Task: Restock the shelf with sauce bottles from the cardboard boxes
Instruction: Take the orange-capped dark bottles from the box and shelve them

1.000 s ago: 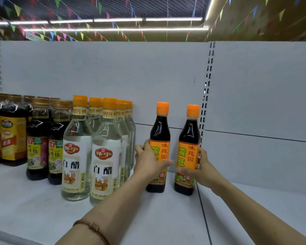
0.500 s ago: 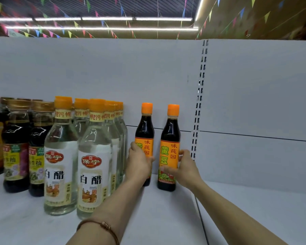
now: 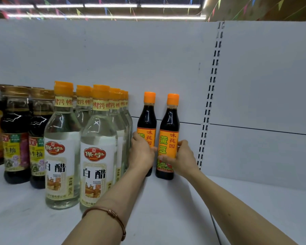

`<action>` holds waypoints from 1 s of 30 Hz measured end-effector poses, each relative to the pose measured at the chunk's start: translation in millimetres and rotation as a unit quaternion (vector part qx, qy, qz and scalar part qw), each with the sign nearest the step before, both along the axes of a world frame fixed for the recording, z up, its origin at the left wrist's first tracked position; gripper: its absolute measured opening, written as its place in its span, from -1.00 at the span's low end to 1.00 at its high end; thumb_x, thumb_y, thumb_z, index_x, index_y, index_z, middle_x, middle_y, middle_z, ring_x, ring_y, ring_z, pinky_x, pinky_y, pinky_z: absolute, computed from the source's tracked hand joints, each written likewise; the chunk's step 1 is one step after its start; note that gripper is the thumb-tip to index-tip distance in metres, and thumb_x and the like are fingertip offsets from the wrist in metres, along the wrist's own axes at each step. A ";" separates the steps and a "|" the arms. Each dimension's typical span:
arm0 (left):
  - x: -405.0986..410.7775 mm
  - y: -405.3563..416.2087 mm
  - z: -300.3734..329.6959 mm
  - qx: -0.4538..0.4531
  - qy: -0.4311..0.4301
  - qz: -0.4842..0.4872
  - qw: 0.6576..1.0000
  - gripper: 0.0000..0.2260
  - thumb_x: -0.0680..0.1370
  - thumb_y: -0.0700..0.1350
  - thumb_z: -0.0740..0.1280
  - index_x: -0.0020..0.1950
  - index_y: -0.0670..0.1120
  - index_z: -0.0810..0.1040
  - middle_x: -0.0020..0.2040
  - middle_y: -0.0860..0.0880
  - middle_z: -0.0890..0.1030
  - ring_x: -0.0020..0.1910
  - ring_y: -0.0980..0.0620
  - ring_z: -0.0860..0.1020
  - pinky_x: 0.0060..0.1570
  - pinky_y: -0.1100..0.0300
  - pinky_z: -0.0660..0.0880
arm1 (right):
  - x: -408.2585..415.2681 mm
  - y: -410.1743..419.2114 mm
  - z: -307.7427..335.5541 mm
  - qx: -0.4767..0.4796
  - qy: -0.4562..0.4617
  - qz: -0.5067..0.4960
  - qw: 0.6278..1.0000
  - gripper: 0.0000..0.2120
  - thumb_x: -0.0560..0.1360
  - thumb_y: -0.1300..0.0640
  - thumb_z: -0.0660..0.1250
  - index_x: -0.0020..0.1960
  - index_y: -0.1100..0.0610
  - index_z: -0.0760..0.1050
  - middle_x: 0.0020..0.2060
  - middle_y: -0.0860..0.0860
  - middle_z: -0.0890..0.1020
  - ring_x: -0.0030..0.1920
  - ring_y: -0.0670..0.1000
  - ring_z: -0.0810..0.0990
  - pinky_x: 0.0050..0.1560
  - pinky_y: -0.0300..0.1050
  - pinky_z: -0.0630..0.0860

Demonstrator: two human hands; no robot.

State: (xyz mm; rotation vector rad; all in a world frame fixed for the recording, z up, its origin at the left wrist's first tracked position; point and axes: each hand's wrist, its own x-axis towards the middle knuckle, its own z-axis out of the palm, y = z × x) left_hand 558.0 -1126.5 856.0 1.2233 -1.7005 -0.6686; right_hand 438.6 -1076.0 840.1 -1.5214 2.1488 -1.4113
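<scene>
We face a white shelf (image 3: pixel 166 209) whose back panel (image 3: pixel 166 68) rises just behind the two dark sauce bottles we are placing, and that closeness is what the coming move turns on: both stand upright, long axis vertical, at or very near the panel, so we judge there is little room to push further and the next step is to let go. To their left, the row of clear vinegar bottles (image 3: pixel 99 156) stands just beside our left hand (image 3: pixel 141 154), which wraps the left sauce bottle (image 3: pixel 147 119) around its label. Our right hand (image 3: pixel 181 158) grips the right sauce bottle (image 3: pixel 169 138) from its right side, thumb across the label front. Each hand holds its own bottle; the two bottles stand side by side, slightly apart.
</scene>
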 end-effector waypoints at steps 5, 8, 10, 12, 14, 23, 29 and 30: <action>0.6 -8.2 0.1 0.003 0.001 0.000 1.000 -0.37 0.51 -0.11 0.41 0.45 -0.17 0.14 0.34 -0.16 0.41 0.28 -0.19 0.45 0.19 -0.09 0.46 | -1.0 -7.2 -2.1 -0.004 -0.002 0.000 1.000 -0.39 0.36 0.03 0.56 0.24 0.10 0.28 0.19 0.07 0.52 0.17 0.09 0.56 0.18 0.10 0.55; -0.3 -9.4 -0.2 -0.001 -0.005 0.000 1.000 -0.36 0.51 -0.11 0.41 0.46 -0.17 0.12 0.36 -0.17 0.39 0.30 -0.20 0.43 0.21 -0.11 0.45 | -2.0 -9.7 -5.4 -0.016 0.005 -0.006 1.000 -0.37 0.34 -0.01 0.57 0.24 0.09 0.29 0.18 0.06 0.52 0.16 0.09 0.56 0.17 0.11 0.55; -0.8 -9.7 -0.1 -0.001 -0.007 0.002 1.000 -0.35 0.52 -0.11 0.40 0.47 -0.17 0.11 0.37 -0.17 0.37 0.32 -0.20 0.42 0.21 -0.11 0.43 | -3.4 -11.3 -7.7 -0.021 0.010 -0.008 1.000 -0.35 0.32 -0.05 0.58 0.23 0.07 0.29 0.18 0.07 0.51 0.15 0.11 0.55 0.17 0.14 0.55; -0.8 -10.1 -0.1 0.001 -0.005 0.000 1.000 -0.33 0.52 -0.11 0.40 0.49 -0.17 0.10 0.39 -0.17 0.35 0.33 -0.20 0.41 0.22 -0.10 0.42 | -5.3 -12.8 -8.2 -0.018 0.007 -0.004 1.000 -0.33 0.31 -0.06 0.58 0.24 0.07 0.28 0.18 0.08 0.51 0.15 0.11 0.56 0.17 0.16 0.55; -0.8 -10.6 -0.4 0.002 -0.001 -0.004 1.000 -0.32 0.51 -0.12 0.41 0.50 -0.16 0.09 0.40 -0.17 0.35 0.34 -0.19 0.41 0.23 -0.09 0.42 | -6.1 -13.2 -6.7 -0.011 0.004 0.003 1.000 -0.34 0.32 -0.04 0.58 0.24 0.07 0.27 0.18 0.07 0.52 0.15 0.11 0.56 0.17 0.15 0.55; 1.0 -12.1 -1.4 -0.015 -0.026 -0.011 0.999 -0.27 0.51 -0.10 0.40 0.51 -0.12 0.00 0.38 -0.16 0.38 0.29 -0.20 0.45 0.21 -0.13 0.45 | -7.7 -15.2 -3.4 0.005 0.014 0.011 1.000 -0.40 0.38 0.03 0.54 0.24 0.12 0.27 0.20 0.09 0.50 0.17 0.09 0.54 0.15 0.04 0.56; 0.6 -14.6 -1.8 -0.026 -0.050 -0.019 0.998 -0.28 0.54 -0.07 0.37 0.52 -0.15 -0.03 0.42 -0.16 0.32 0.32 -0.19 0.42 0.22 -0.09 0.44 | -13.8 -18.1 -7.0 0.010 0.022 0.021 0.999 -0.34 0.40 0.01 0.52 0.33 0.15 0.25 0.22 0.10 0.47 0.20 0.11 0.53 0.19 0.12 0.56; -0.1 -14.5 -2.3 -0.029 -0.052 -0.021 0.998 -0.28 0.55 -0.08 0.36 0.52 -0.16 -0.03 0.42 -0.17 0.32 0.32 -0.18 0.42 0.22 -0.08 0.43 | -14.4 -18.7 -7.4 0.011 0.023 0.022 0.999 -0.33 0.40 0.01 0.52 0.34 0.15 0.24 0.22 0.10 0.47 0.20 0.11 0.53 0.19 0.13 0.55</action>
